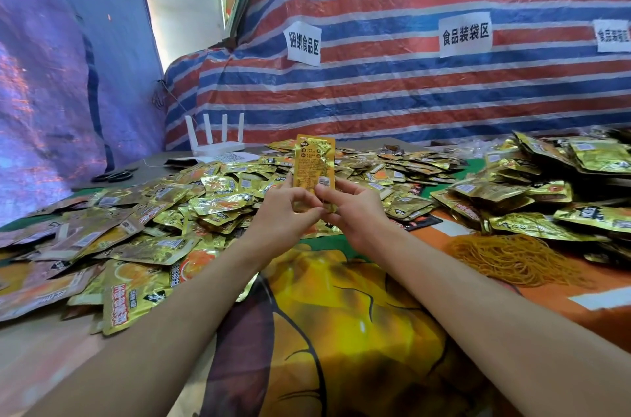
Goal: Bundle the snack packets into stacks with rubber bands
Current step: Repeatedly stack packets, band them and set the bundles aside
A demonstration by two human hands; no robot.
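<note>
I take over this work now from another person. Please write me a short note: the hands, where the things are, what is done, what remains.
Left hand and right hand: both grip the lower end of the held packets, which stand upright.
Loose packets cover the table ahead and left; rubber bands lie heaped at the right.
Done: packets gathered in the hands.
Left: no band shows on them; band them, then go on with the loose packets.
</note>
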